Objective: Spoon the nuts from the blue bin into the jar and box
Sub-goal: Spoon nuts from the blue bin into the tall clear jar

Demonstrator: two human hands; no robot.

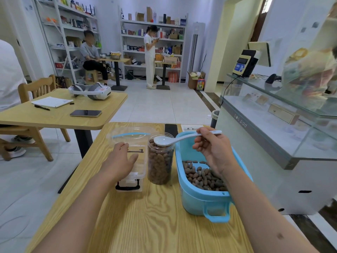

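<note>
A blue bin (198, 199) with brown nuts (202, 176) in its bottom stands on the right of the wooden table. Left of it stands a clear jar (160, 165), filled with nuts almost to its rim. My right hand (211, 148) pinches the handle of a white spoon (175, 139), whose bowl hovers over the jar's mouth. A clear plastic box (135, 168) with a blue-trimmed lid behind it lies left of the jar. My left hand (120, 159) rests on the box with relaxed fingers.
The wooden table (145, 225) stretches toward me. A second table (54, 114) at the left holds a phone, notebook, pen and headset. A glass counter (273, 128) runs along the right. Two people are by the shelves at the back.
</note>
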